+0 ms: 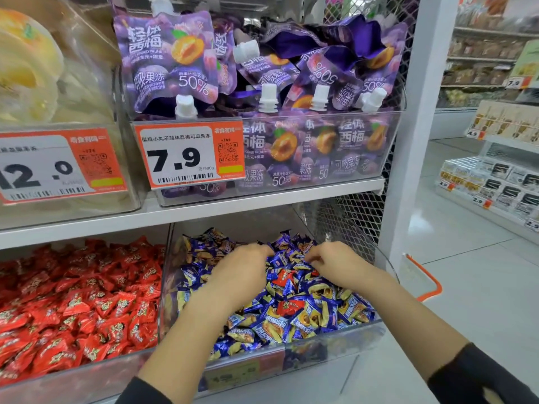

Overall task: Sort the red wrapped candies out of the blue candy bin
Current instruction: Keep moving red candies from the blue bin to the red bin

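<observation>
While both hands dig among the blue candies, the head view shows two red strays lying in plain sight in the blue candy bin (335, 342), the clear tub on the lower shelf. The upper red candy (285, 277) sits between the two hands, just below the gap between them; the lower red candy (289, 307) lies nearer the person, toward the bin's front, slightly right of the left forearm.

The left hand (243, 271) is palm down with its fingers curled into the wrappers at the back of the pile; whether it pinches anything I cannot tell, since the fingertips are buried. The right hand (332, 262) also has its fingers bent down onto the blue wrappers, and I cannot tell if it holds one.

The upper red candy looks about equally close to either hand, just toward the person from both sets of fingertips, so I judge a short pull back by either would reach it. The red candy bin (73, 371), full of matching wrappers, stands just left of the blue one, which favours the left hand for the drop.
</observation>
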A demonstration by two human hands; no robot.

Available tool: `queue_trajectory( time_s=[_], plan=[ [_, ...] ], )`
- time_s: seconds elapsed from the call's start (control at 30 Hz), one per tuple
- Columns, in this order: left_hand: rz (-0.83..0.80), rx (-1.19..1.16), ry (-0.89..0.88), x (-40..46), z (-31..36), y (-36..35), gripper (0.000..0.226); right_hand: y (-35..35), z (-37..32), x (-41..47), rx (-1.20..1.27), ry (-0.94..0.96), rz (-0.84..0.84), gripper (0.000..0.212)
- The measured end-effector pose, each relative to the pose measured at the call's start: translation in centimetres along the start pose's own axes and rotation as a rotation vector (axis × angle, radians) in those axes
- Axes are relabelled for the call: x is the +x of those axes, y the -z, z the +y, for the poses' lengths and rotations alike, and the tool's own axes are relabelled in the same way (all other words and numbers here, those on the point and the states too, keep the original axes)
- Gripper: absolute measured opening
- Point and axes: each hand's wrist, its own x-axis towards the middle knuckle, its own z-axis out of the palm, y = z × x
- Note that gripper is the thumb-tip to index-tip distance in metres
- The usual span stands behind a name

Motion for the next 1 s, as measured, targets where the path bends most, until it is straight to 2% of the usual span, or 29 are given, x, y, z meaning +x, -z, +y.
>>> queue_trajectory(
  time_s=[0.07, 0.17, 0.27, 0.33, 0.37, 0.43, 0.57, 0.67, 0.8, 0.9, 1.0],
  plan=[
    [-0.112, -0.089, -0.083, 0.6, 1.3, -1.3, 0.058, -0.6, 0.1, 0.7, -0.06, -0.012, -0.106, 0.041],
    [-0.299, -0.05, -0.127, 2.2, 2.4, -2.7, 0.064, -1.0, 0.4, 1.0, -0.035, -0.013, -0.17, 0.055],
    [-0.343, 0.003, -0.108, 3.4, 2.4, -2.3, 0.04, -1.0, 0.6, 0.9, 0.034, -0.041, -0.109, 0.046],
    [-0.312, -0.018, -0.087, 3.5, 1.9, -1.9, 0.017, -1.2, 0.6, 0.8, 0.069, -0.057, -0.046, 0.027],
    [-0.29, -0.027, -0.081, 3.2, 1.6, -1.8, 0.013, -1.4, 0.7, 0.7, 0.087, -0.058, -0.023, 0.019],
    [-0.245, -0.061, -0.065, 2.3, 1.0, -1.8, 0.018, -1.4, 0.7, 0.8, 0.132, -0.056, -0.006, 0.015],
    [-0.077, -0.214, 0.024, 0.0, -0.3, -0.9, 0.041, -1.3, 0.3, 1.1, 0.228, -0.062, -0.095, 0.048],
    [0.008, -0.271, 0.086, -1.0, -1.3, 0.5, 0.038, -1.4, -0.3, 1.5, 0.17, -0.06, -0.158, 0.057],
    [0.06, -0.308, 0.112, -1.5, -1.6, 1.4, 0.028, -1.6, -0.7, 1.8, 0.219, -0.101, -0.094, 0.036],
    [0.039, -0.336, 0.152, -1.6, -1.4, 1.5, 0.027, -1.9, -0.2, 1.9, 0.401, -0.151, -0.005, 0.014],
    [0.023, -0.322, 0.167, -1.4, -1.2, 1.1, 0.024, -1.7, 0.4, 1.5, 0.521, -0.187, 0.113, 0.009]
  ],
)
